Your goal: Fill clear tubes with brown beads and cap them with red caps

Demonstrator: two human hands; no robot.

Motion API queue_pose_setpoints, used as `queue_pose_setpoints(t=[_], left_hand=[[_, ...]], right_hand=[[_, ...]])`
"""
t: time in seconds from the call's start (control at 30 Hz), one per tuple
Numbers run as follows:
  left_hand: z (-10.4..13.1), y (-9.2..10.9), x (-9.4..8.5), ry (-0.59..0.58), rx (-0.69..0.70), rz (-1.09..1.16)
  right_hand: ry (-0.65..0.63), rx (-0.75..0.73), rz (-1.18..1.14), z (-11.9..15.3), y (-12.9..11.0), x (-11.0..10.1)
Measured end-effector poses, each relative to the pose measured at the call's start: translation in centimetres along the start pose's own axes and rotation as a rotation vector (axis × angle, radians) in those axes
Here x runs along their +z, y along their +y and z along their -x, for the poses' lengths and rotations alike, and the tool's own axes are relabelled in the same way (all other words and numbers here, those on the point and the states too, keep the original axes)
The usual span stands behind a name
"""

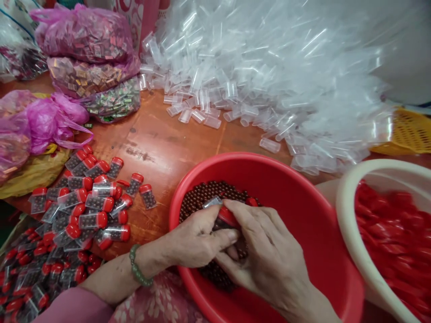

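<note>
Over the red basin (332, 224), my two hands meet around a small container. My left hand (197, 237), with a green bead bracelet at the wrist, is closed on a clear plastic tube (213, 202), mostly hidden by the fingers. The fingers of my right hand (269, 251) are closed on a red cap (229, 216) at the container. How firmly the cap sits on the tube cannot be made out. Below the hands, small round brown balls (198, 197) fill the left part of the basin.
Filled red-capped tubes (92, 220) lie heaped at left, with more in a lower pile (30, 278). Clear tubes (235, 89) are piled at the back. A cream tub (346, 193) of red caps (387, 233) stands right. Pink bags (84, 33) sit back left.
</note>
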State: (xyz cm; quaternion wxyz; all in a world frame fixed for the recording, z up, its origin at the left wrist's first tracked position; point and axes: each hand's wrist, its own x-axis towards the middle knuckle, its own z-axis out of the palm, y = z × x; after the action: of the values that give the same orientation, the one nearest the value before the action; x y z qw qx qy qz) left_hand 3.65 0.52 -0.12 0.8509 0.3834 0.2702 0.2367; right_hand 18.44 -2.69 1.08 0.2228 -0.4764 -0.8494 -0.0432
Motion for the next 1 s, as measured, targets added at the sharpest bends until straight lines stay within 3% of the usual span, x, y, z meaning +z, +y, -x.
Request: queue_pose_setpoints(t=[0.1,0.33,0.63,0.8,0.9,1.0], left_hand=[[-0.3,-0.1,-0.2,0.012,0.048,0.021],[-0.6,-0.2,-0.1,-0.016,0.093,0.160],[-0.1,0.6,0.0,-0.016,0.101,0.037],[-0.3,0.7,0.5,0.135,0.096,-0.092],[0.1,0.9,0.4,0.236,0.200,-0.144],[1.8,1.6,-1.1,0.407,0.363,-0.255]], right_hand=[[-0.037,0.070,-0.080,-0.3,0.2,0.1],[0.066,0.078,-0.056,-0.4,0.2,0.5],[0.053,0.029,0.040,-0.5,-0.3,0.3],[0.038,0.035,-0.016,-1.2,-0.2,0.2],[-0.078,0.075,-0.198,-1.2,0.4,-0.2],[-0.235,0.211,-0.351,-0.1,1.6,0.1]])
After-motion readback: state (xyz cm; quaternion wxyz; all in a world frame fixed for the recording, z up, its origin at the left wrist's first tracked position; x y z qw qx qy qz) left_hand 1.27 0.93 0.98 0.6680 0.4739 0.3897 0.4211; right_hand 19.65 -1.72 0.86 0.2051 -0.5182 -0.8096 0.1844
